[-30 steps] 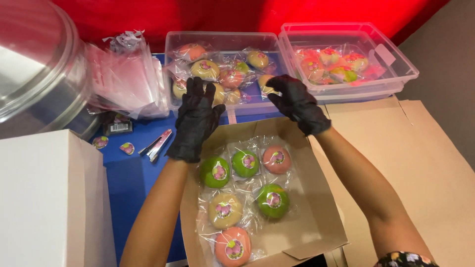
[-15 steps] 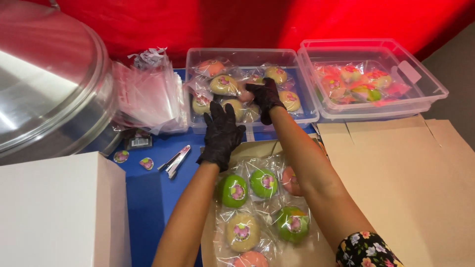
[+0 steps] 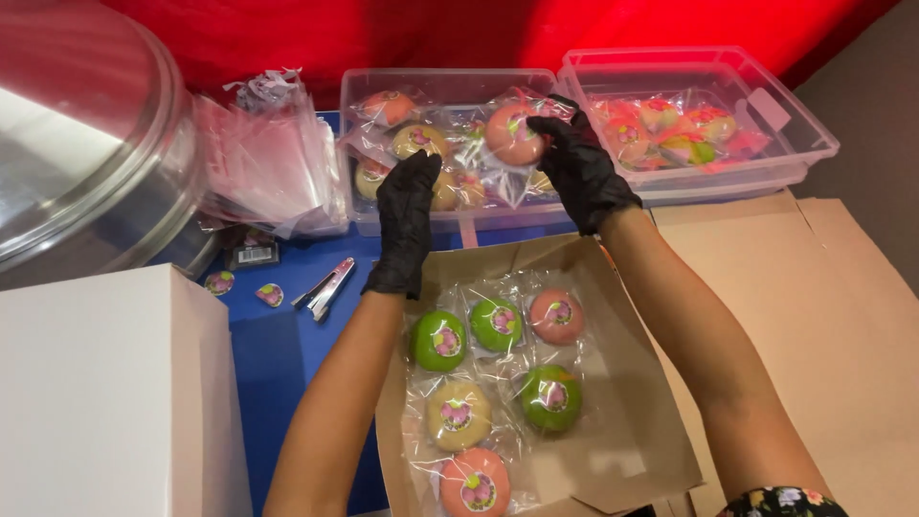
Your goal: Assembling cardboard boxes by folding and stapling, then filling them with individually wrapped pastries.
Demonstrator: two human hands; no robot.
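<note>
Open cardboard box [image 3: 613,450] with six wrapped cakes sits below two clear bins [image 3: 450,215]; metal lid [image 3: 86,163] far left. Right hand [image 3: 579,168] grip closed on a pink wrapped cake [image 3: 512,134] above the left bin. Left hand [image 3: 407,220] grip loose, open, fingers resting at bin's front edge.

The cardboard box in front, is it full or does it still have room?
Room left. The cardboard box holds six wrapped round cakes, with bare cardboard on its right side.

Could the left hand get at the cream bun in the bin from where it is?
Probably yes. The left hand hovers at the open bin, right by the cream bun, with no lid or other thing between. The right hand holds a pink bun off to the side.
</note>
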